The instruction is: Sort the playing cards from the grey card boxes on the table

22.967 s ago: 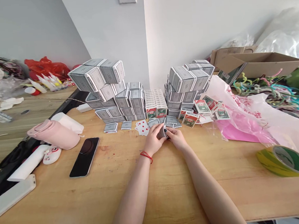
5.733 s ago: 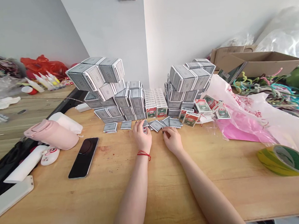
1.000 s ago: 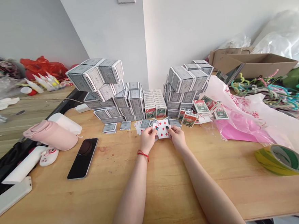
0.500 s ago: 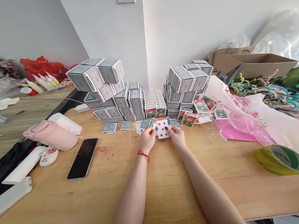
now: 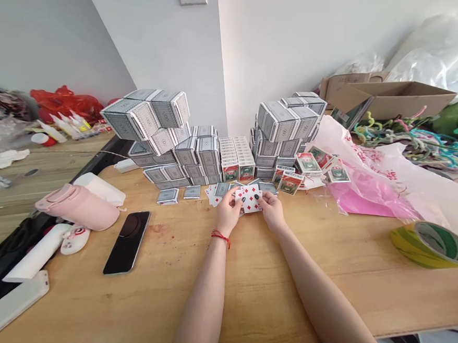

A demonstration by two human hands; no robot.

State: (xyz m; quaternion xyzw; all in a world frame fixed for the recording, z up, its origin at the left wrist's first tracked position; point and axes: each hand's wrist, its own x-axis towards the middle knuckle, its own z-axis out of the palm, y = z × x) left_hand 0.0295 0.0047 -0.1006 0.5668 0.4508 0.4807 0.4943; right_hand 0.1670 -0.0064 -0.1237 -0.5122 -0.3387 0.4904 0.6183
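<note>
Playing cards [image 5: 250,201] with red diamonds face me between my two hands, just above the table. My left hand [image 5: 228,212] grips their left edge, its thumb lying on the front. At the right edge my right hand [image 5: 271,209] pinches them, thumb also on the face. Behind the hands lie folded cards [image 5: 223,189] with grey patterned backs and a few face-up cards [image 5: 212,194]. Farther back rise a left stack of folded-card blocks [image 5: 164,139] and a right stack of the same [image 5: 286,128]. Boxed card decks [image 5: 237,158] stand between these stacks.
To the left are a black phone [image 5: 127,243], a pink bottle [image 5: 78,207] and a white mouse [image 5: 75,238]. On the right lie loose card boxes [image 5: 290,182], a pink-and-white plastic bag [image 5: 374,182], a roll of yellow tape [image 5: 432,244] and a cardboard box [image 5: 400,99].
My left thumb has slid slightly right across the card face, and the left hand has shifted a little right. My right hand stays nearly in place.
</note>
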